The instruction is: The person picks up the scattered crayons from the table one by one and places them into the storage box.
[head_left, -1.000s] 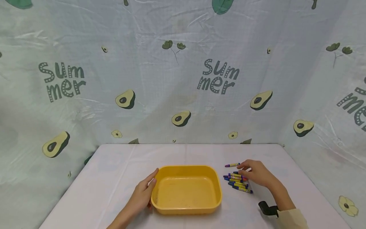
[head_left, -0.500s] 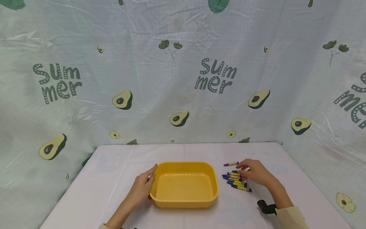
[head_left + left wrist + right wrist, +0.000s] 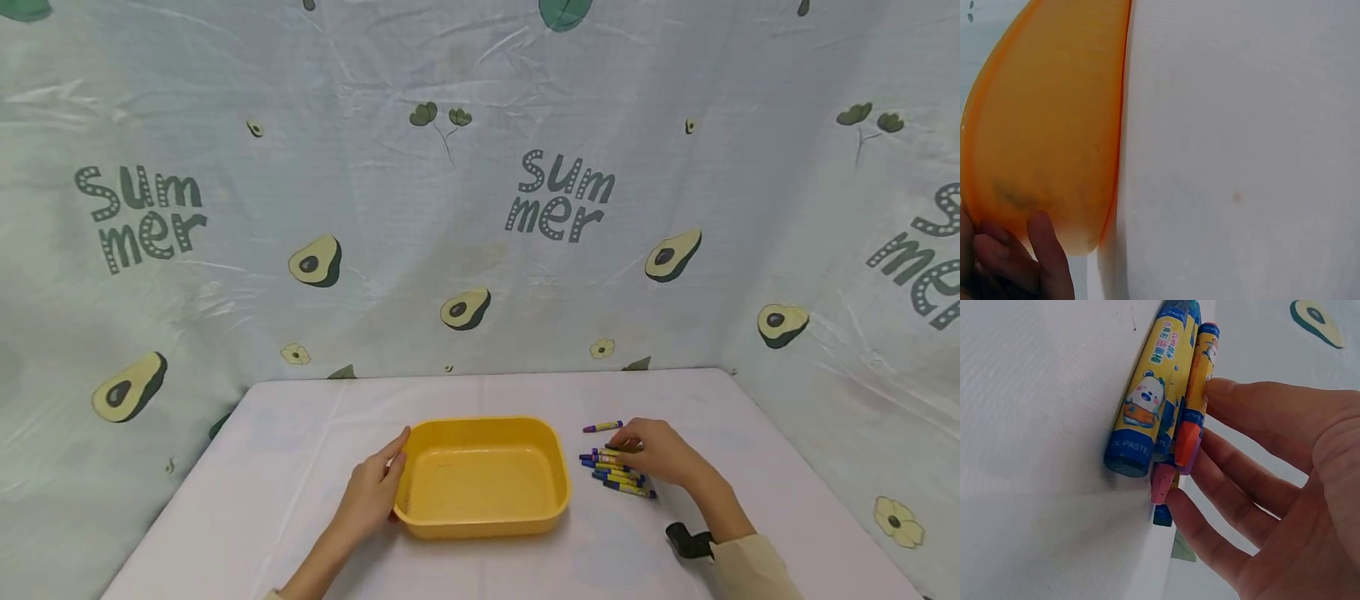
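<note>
Crayons [image 3: 617, 475] lie in a loose pile on the pinkish-white bench [image 3: 525, 571], just right of a yellow tray [image 3: 483, 487], with a pale, wrinkled backdrop [image 3: 390, 208] rising behind and at both sides, printed with avocados [image 3: 465, 309], flowers [image 3: 602, 348] and "summer" lettering [image 3: 558, 196]. The left hand [image 3: 367, 493] keeps a clamped grip on the tray's left side. The right hand [image 3: 657, 451] touches the pile, though I cannot tell whether its grip pinches anything.

The head view looks forward and down over the worktop [image 3: 315, 417]; close wrist views share with it the tray [image 3: 480, 528] (left) and crayons [image 3: 1150, 387] (right).
</note>
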The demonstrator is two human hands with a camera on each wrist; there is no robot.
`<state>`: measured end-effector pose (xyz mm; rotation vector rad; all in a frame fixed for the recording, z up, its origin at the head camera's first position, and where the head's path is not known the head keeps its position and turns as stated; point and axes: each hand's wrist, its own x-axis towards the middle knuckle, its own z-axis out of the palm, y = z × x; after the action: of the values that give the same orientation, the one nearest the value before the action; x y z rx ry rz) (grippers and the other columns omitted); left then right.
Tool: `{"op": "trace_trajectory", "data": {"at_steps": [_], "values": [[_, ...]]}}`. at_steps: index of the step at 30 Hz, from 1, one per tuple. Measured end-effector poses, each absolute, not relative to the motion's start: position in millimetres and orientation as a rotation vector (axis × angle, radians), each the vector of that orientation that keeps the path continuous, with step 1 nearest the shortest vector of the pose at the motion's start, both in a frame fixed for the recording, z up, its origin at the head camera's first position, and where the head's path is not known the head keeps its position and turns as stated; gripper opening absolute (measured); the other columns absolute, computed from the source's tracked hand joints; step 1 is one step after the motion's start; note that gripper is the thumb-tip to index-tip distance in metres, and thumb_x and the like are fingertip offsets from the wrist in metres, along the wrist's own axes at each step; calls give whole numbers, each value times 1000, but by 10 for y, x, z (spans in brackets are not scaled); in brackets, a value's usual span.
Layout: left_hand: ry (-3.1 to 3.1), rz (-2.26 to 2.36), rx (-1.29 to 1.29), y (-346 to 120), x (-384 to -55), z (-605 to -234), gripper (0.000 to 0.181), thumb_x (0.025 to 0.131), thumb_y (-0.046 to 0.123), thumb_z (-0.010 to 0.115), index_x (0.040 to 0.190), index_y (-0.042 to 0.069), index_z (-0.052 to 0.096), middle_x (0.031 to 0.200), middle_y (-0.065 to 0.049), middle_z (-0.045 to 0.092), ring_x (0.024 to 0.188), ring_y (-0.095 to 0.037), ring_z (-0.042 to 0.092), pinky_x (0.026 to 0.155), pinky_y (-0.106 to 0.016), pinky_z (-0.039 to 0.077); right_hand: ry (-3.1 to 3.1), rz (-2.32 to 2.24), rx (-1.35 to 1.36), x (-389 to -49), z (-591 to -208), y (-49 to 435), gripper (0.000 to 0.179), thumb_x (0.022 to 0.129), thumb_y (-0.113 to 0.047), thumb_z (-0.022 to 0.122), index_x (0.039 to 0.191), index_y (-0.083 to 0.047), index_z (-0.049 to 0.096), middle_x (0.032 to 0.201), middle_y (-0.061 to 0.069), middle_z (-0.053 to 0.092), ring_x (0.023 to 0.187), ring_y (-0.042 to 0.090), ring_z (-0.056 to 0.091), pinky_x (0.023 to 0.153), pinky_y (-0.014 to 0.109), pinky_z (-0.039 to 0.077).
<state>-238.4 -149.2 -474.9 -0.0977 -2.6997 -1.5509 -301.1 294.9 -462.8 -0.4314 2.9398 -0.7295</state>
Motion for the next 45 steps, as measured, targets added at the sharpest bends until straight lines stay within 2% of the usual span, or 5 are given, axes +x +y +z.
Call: {"op": "trace_trajectory", "data": {"at_steps": [9, 14, 19, 28, 45], "values": [[-2773, -1597, -220, -1562, -2339, -4771, 53, 113, 26, 42, 164, 15, 30, 53, -4, 51, 38, -19, 53, 41, -32, 51, 2927, -733, -408, -2982, -4637, 2915, 14, 89, -12, 79, 103, -10, 79, 94, -3, 70, 85, 12, 62, 74, 32, 58], [-2763, -1564, -194, -1569, -2326, -4766, 50, 112, 21, 45, 162, 17, 37, 57, -5, 54, 41, -19, 54, 42, -30, 50, 2924, -713, -401, -2995, -4646, 2903, 16, 88, -11, 79, 104, -10, 79, 94, -3, 70, 86, 12, 62, 79, 37, 60], [-2791, -1510, -136, -1576, -2335, -4760, 48, 112, 28, 45, 160, 27, 40, 69, -4, 58, 50, -16, 53, 51, -27, 48, 2917, -709, -398, -3019, -4651, 2911, 17, 88, -11, 79, 105, -10, 79, 92, -4, 69, 83, 12, 59, 75, 33, 57], [-2768, -1694, -168, -1580, -2354, -4794, 52, 114, 32, 37, 165, 30, 26, 69, -7, 51, 44, -17, 50, 42, -35, 53, 2915, -707, -427, -3042, -4643, 2929, 17, 89, -11, 78, 106, -9, 79, 94, -4, 70, 84, 12, 59, 75, 33, 56], [-2773, -1613, -112, -1596, -2335, -4767, 54, 111, 28, 49, 162, 26, 35, 63, -4, 56, 52, -17, 54, 50, -26, 47, 2923, -713, -399, -3050, -4668, 2887, 16, 88, -6, 78, 104, -9, 79, 92, -3, 68, 83, 13, 59, 77, 33, 57]]}}
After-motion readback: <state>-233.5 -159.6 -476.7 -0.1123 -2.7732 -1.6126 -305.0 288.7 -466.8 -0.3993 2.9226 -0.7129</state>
